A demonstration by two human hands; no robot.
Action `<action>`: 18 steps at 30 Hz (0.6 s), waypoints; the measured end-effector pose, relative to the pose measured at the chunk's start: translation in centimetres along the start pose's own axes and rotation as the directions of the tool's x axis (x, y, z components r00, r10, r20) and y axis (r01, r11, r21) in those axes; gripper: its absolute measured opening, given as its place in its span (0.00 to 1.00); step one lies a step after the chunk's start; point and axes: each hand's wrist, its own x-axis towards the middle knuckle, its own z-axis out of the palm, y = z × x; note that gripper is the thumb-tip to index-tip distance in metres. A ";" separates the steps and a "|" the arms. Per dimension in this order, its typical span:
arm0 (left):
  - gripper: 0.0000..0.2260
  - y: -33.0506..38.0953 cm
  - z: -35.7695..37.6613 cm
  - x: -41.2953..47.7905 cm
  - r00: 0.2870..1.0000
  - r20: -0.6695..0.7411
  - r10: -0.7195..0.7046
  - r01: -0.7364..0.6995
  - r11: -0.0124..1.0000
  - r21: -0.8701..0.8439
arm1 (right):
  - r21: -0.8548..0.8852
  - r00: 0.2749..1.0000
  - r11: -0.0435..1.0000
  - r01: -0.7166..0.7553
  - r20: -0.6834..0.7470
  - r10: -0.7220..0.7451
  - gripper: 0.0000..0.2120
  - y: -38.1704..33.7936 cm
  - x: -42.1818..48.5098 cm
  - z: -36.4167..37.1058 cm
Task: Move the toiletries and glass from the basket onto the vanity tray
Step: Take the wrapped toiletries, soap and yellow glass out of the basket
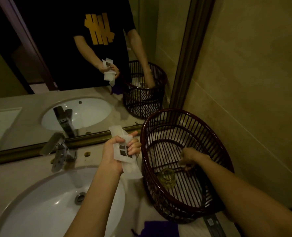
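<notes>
A dark brown slatted basket [160, 117] stands on the counter right of the sink, against the wall. A small clear glass [166, 177] stands upright on its floor near the front left. My right hand [191, 157] reaches down inside the basket, just behind and right of the glass, fingers curled near the bottom; whether it grips anything I cannot tell. My left hand [117, 151] hovers above the counter between sink and basket, shut on several white toiletry packets [124, 154] with dark labels. The vanity tray appears only in the mirror at the far left [3, 117].
A white oval sink [47, 202] fills the lower left, with a chrome faucet [59, 151] behind it. A framed mirror [73, 141] backs the counter. A purple cloth [160, 228] lies at the front edge below the basket. A tiled wall [252, 100] closes the right side.
</notes>
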 end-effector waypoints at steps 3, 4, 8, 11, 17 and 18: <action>0.10 -0.3 0.5 0.1 0.999 0.049 0.016 -0.015 1.000 -0.013 | 0.127 0.972 0.975 0.180 -0.177 -0.156 0.07 -1.1 -2.3 -3.1; 0.08 -0.4 0.7 0.1 0.998 0.060 0.026 -0.025 1.000 -0.011 | 0.245 0.954 0.935 0.255 -0.222 -0.202 0.07 -1.6 -3.5 -4.0; 0.11 -0.8 1.3 0.7 0.997 0.048 0.062 -0.062 0.998 -0.016 | 0.351 0.771 0.706 0.615 -0.453 -0.447 0.10 -5.2 -10.3 -6.4; 0.25 -1.3 1.8 1.1 0.994 0.095 0.058 -0.057 0.998 -0.013 | 0.034 0.481 0.575 0.817 -0.590 -0.649 0.10 -8.9 -15.7 -6.1; 0.29 -1.9 1.7 1.9 0.982 0.137 0.133 -0.129 0.991 -0.036 | -0.524 0.213 0.486 0.700 -0.497 -0.841 0.08 -13.5 -18.9 -2.1; 0.30 -1.8 1.6 2.0 0.980 0.154 0.126 -0.121 0.992 -0.040 | -0.563 0.224 0.475 0.677 -0.457 -0.861 0.09 -13.6 -18.7 -1.7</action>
